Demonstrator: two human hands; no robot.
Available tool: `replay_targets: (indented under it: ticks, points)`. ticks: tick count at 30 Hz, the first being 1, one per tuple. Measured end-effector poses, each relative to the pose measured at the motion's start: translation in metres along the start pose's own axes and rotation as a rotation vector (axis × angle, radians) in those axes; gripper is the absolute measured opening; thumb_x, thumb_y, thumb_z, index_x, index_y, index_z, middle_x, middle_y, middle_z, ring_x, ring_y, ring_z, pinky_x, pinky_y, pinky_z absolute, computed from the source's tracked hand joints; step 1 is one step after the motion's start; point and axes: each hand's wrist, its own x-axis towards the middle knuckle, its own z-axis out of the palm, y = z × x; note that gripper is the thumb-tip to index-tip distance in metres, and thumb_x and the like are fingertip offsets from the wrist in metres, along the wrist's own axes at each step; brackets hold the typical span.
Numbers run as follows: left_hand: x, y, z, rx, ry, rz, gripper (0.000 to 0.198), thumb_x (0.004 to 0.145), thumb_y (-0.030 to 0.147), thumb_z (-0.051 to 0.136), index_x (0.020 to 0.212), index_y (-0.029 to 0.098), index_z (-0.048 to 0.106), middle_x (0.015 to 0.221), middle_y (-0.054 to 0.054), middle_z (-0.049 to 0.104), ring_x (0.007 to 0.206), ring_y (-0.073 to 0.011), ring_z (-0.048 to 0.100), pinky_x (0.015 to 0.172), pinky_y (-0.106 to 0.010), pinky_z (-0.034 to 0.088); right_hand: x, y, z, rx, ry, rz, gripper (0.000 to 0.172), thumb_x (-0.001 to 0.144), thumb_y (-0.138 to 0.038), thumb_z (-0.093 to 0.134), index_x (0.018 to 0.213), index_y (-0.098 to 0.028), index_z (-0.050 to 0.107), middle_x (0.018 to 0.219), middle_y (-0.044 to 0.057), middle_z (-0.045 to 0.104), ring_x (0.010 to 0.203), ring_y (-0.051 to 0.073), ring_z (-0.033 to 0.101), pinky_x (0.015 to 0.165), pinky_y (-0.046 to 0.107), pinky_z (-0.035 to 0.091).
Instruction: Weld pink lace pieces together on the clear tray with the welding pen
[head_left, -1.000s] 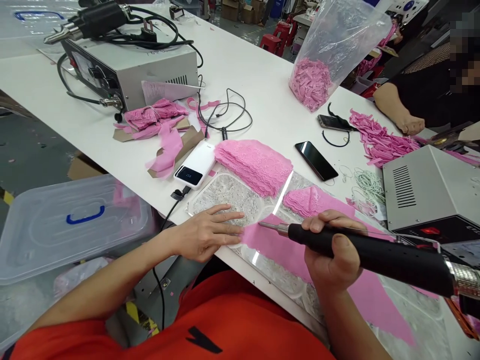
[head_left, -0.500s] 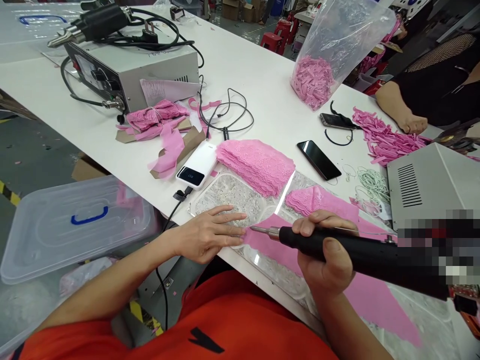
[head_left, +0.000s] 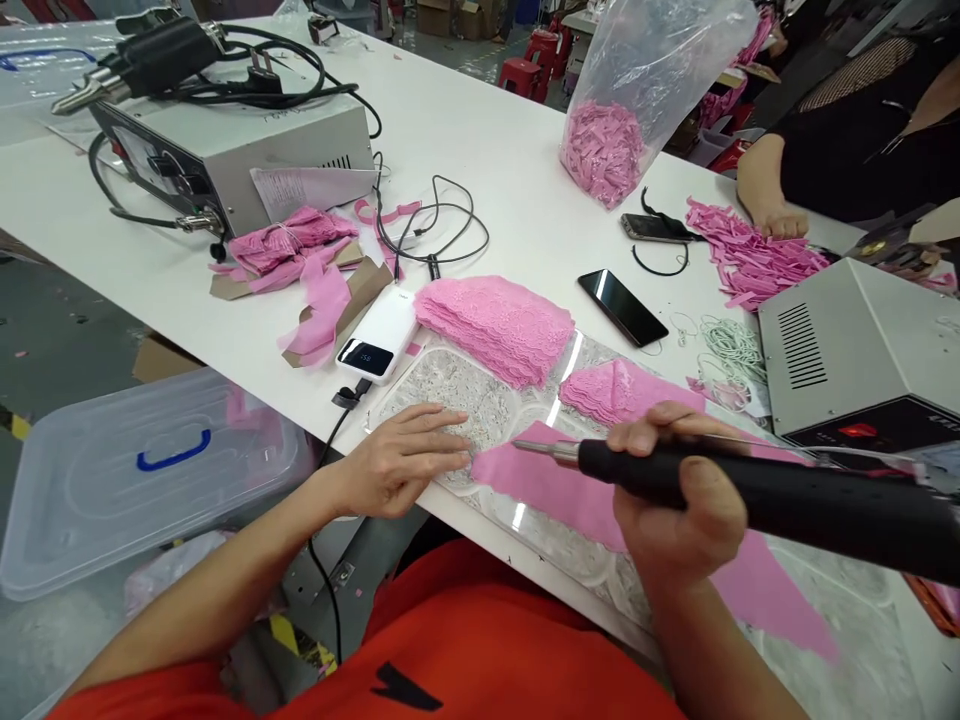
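My right hand [head_left: 679, 490] grips a black handheld welder [head_left: 765, 492] with a tapered metal tip. The tip points left, over a flat pink fabric piece [head_left: 555, 490]; whether it touches the fabric I cannot tell. My left hand [head_left: 409, 455] lies with fingers stretched out, its fingertips by the left end of that fabric. Beneath the fabric is a clear moulded plastic sheet [head_left: 457, 390] over a speckled surface. Beyond my hands sit a thick stack of scalloped pink lace pieces [head_left: 495, 325] and a smaller lace pile [head_left: 619, 390].
A white power bank [head_left: 379, 335] with cables, a black phone [head_left: 622, 305] and a clear bag of pink strips [head_left: 604, 150] are on the table. Grey control boxes [head_left: 855, 340] stand left and right. A lidded plastic bin [head_left: 150, 460] is below left. Another person's hand [head_left: 784, 222] rests by pink strips.
The welder's tip has moved right, away from my left fingertips, with my right hand. My left hand stays spread near the fabric's end. The whole view has shifted slightly.
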Motion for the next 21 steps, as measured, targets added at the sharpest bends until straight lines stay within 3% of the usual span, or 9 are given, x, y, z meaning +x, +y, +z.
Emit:
replay_targets:
  ticks: [3, 7, 13, 17, 21]
  points:
    - [0.002, -0.001, 0.0, -0.027, 0.082, -0.013, 0.05, 0.083, 0.001, 0.043, 0.127, 0.023, 0.053, 0.108, -0.007, 0.074, 0.126, -0.0231, 0.057, 0.097, -0.043, 0.053, 0.013, -0.01, -0.018, -0.04, 0.155, -0.031, 0.011, 0.065, -0.023, 0.059, 0.075, -0.02, 0.062, 0.08, 0.0, 0.057, 0.056, 0.01, 0.052, 0.055, 0.031, 0.048]
    - [0.008, 0.0, 0.002, -0.032, 0.02, 0.025, 0.049, 0.081, 0.003, 0.045, 0.125, 0.022, 0.054, 0.107, -0.007, 0.074, 0.124, -0.0243, 0.059, 0.095, -0.043, 0.053, 0.02, -0.016, -0.035, -0.047, 0.224, -0.041, 0.009, 0.063, -0.024, 0.057, 0.07, -0.02, 0.062, 0.076, 0.0, 0.055, 0.054, 0.01, 0.049, 0.053, 0.029, 0.045]
    - [0.011, 0.003, 0.005, -0.01, -0.09, 0.086, 0.048, 0.078, 0.006, 0.047, 0.123, 0.019, 0.055, 0.112, -0.008, 0.073, 0.122, -0.0252, 0.06, 0.095, -0.043, 0.05, -0.005, -0.006, -0.012, 0.045, 0.028, 0.007, 0.012, 0.074, -0.025, 0.061, 0.085, -0.022, 0.065, 0.086, 0.0, 0.058, 0.061, 0.01, 0.055, 0.06, 0.031, 0.051]
    - [0.009, 0.004, 0.005, 0.01, -0.092, 0.083, 0.047, 0.077, 0.006, 0.047, 0.121, 0.018, 0.056, 0.113, -0.008, 0.073, 0.119, -0.0247, 0.062, 0.092, -0.041, 0.051, -0.017, 0.005, 0.008, 0.055, -0.118, 0.006, 0.013, 0.081, -0.027, 0.062, 0.093, -0.023, 0.063, 0.091, 0.0, 0.057, 0.065, 0.01, 0.057, 0.067, 0.032, 0.052]
    - [0.008, 0.005, 0.004, 0.027, -0.089, 0.091, 0.042, 0.079, 0.007, 0.048, 0.12, 0.017, 0.056, 0.112, -0.009, 0.073, 0.117, -0.0248, 0.063, 0.091, -0.04, 0.051, -0.02, 0.012, 0.012, -0.007, -0.192, -0.025, 0.013, 0.083, -0.028, 0.061, 0.096, -0.024, 0.061, 0.089, 0.0, 0.057, 0.068, 0.011, 0.057, 0.071, 0.035, 0.052]
